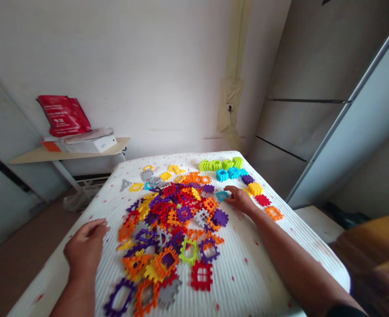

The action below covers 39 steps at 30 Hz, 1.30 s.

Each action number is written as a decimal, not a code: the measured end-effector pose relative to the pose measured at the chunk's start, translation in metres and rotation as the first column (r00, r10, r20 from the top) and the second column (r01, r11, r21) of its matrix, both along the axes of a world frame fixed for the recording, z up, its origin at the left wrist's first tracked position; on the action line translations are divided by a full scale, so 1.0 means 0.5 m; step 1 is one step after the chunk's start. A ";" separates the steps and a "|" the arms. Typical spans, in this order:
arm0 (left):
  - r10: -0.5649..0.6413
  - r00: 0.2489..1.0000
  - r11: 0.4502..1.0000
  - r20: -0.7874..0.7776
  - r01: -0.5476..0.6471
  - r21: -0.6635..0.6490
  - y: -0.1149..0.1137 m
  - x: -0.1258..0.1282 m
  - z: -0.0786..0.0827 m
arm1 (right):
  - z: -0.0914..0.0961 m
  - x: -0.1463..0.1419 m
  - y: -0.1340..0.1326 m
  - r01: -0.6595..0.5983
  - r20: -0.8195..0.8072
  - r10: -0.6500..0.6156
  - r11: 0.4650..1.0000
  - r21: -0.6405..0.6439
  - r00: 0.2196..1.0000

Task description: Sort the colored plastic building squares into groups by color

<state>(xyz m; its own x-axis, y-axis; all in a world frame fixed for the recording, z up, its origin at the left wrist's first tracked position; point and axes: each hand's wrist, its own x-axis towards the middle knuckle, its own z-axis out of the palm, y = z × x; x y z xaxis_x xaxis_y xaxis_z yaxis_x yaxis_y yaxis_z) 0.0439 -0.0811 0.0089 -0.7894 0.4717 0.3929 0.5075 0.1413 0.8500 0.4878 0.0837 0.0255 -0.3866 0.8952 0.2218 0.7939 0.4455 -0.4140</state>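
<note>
My right hand (240,199) reaches to the right side of a pile of plastic interlocking building pieces. Its fingers are closed at the edge of a light blue building piece (221,196), which lies low at the mattress surface. My left hand (86,244) is left of the pile, half curled, with nothing visible in it. The pile mixes red, purple, orange, yellow and grey pieces, such as a red window piece (201,276), a lime green frame piece (188,251) and a purple frame piece (209,250).
Lime green stacks (216,165) and blue stacks (233,172) stand at the far right, with a yellow stack (255,189), a red piece (263,200) and an orange piece (274,213) nearer. A small table (32,155) holds a red bag (64,115). A cabinet (300,127) rises at right.
</note>
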 end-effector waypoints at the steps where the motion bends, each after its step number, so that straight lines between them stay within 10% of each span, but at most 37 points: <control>1: -0.008 0.999 1.000 0.053 0.007 0.014 0.000 -0.001 -0.006 | 0.000 -0.005 -0.003 0.011 0.034 -0.012 0.999 0.031 0.999; 16: -0.016 0.953 0.999 0.303 0.025 -0.025 -0.002 0.027 0.014 | 0.009 -0.074 -0.042 0.320 0.270 -0.340 0.940 0.116 0.901; 24: 0.013 0.943 0.998 0.331 0.007 -0.059 -0.001 0.031 0.017 | 0.081 0.007 0.063 0.528 0.024 -0.544 0.823 0.209 0.839; 39: 0.013 0.959 0.997 0.283 0.011 -0.081 -0.002 0.023 0.011 | 0.084 0.007 0.163 0.521 0.169 -0.533 0.846 0.109 0.829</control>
<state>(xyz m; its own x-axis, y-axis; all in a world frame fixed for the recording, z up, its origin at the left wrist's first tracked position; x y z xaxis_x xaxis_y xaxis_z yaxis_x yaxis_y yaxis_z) 0.0554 -0.0822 0.0142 -0.8633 0.4917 0.1139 0.2475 0.2158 0.9445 0.4915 0.1653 0.0677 0.1013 0.9631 0.2495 0.9739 -0.0448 -0.2226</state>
